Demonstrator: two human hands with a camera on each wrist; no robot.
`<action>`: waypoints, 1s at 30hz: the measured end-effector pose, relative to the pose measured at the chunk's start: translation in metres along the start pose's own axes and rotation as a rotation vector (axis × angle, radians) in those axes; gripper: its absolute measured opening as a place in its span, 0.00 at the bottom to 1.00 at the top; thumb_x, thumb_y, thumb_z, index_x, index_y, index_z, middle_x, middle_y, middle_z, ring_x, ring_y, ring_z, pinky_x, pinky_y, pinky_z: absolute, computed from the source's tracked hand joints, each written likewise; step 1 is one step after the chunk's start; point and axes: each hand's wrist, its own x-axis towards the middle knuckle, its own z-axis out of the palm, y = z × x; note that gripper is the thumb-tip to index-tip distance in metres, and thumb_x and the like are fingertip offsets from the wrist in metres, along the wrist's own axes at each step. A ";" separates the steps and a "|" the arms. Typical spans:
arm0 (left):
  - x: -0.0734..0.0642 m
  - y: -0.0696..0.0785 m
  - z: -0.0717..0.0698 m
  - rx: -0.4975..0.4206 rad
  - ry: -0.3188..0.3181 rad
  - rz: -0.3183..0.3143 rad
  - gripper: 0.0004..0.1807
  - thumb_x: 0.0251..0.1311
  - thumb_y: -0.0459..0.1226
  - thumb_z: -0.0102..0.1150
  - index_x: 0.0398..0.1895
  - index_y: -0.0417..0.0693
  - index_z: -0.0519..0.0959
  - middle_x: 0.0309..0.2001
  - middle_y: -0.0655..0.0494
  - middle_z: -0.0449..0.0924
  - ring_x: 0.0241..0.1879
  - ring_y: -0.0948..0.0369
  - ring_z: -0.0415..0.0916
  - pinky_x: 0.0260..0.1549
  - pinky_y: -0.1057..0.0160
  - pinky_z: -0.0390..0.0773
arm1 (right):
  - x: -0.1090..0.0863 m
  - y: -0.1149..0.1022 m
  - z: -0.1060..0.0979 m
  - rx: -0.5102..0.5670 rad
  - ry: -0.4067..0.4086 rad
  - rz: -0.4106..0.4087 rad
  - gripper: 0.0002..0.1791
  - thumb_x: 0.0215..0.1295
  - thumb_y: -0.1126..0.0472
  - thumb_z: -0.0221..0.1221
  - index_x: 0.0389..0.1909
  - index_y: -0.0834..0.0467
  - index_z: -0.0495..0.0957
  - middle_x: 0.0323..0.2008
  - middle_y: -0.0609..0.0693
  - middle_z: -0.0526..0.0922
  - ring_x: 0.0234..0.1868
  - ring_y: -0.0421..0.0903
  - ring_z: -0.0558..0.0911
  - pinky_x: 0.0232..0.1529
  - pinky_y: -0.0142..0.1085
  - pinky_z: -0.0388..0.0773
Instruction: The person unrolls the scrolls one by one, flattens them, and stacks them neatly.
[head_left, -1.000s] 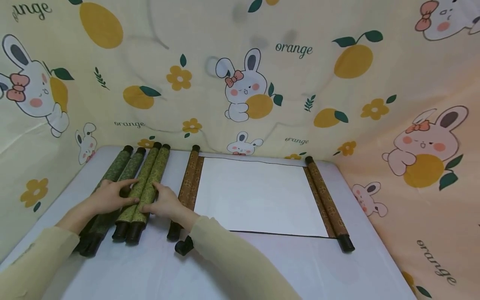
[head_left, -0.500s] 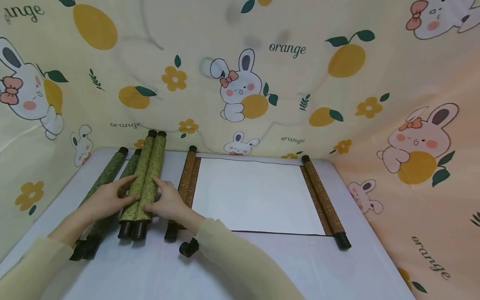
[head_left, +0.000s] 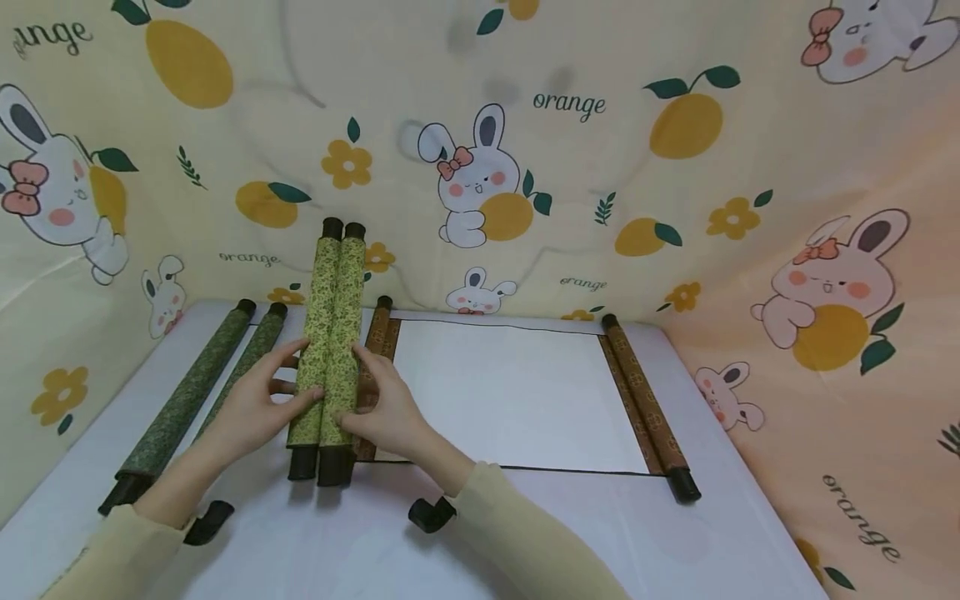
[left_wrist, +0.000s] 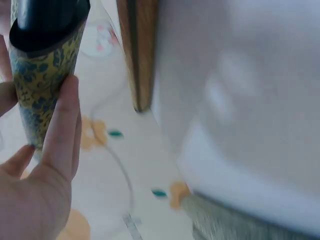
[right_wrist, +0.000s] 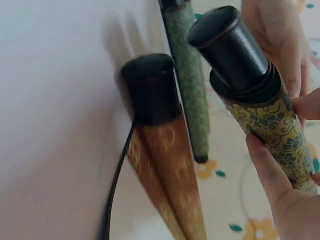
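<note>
Both hands hold a yellow-green patterned hanging scroll (head_left: 347, 308), rolled into two rolls side by side with black end knobs. Its far end is tilted up against the wall cloth, and shadows lie below its near knobs. My left hand (head_left: 255, 408) grips the left roll between thumb and fingers. On the other side, my right hand (head_left: 397, 417) pinches the right roll. In the right wrist view, a black knob (right_wrist: 230, 47) stands out from the patterned roll (right_wrist: 280, 130). The left wrist view shows the left hand (left_wrist: 45, 195) around the scroll's lower part (left_wrist: 42, 80).
Left on the white table (head_left: 547, 533) lie two dark green rolls (head_left: 187, 392). A brown scroll (head_left: 652, 400) lies partly unrolled to the right, its blank white sheet (head_left: 517, 392) between its rolls. Patterned cloth (head_left: 585, 167) closes off the back and sides.
The yellow-green scroll, beside the dark green rolls a second ago, has been lifted and carried right by both hands. It now overlaps the brown scroll's left roll in the head view.
</note>
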 end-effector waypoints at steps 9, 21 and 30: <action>0.008 0.034 0.065 -0.162 0.108 0.104 0.43 0.62 0.30 0.72 0.79 0.44 0.62 0.61 0.38 0.70 0.46 0.43 0.82 0.34 0.63 0.85 | -0.047 0.008 -0.047 -0.003 0.082 -0.068 0.56 0.60 0.77 0.62 0.85 0.43 0.47 0.79 0.48 0.55 0.64 0.54 0.77 0.49 0.35 0.83; 0.021 0.089 0.150 -0.368 0.067 0.150 0.43 0.61 0.29 0.73 0.78 0.49 0.62 0.63 0.45 0.69 0.49 0.46 0.80 0.31 0.66 0.85 | -0.108 0.029 -0.105 -0.138 0.284 -0.095 0.58 0.57 0.79 0.63 0.85 0.45 0.49 0.79 0.55 0.57 0.60 0.62 0.80 0.46 0.42 0.85; 0.028 0.105 0.191 -0.418 0.019 0.179 0.43 0.63 0.27 0.70 0.78 0.47 0.60 0.65 0.44 0.67 0.50 0.48 0.77 0.31 0.66 0.85 | -0.131 0.047 -0.135 -0.169 0.343 -0.031 0.63 0.55 0.77 0.70 0.85 0.45 0.47 0.77 0.57 0.59 0.53 0.58 0.83 0.45 0.39 0.86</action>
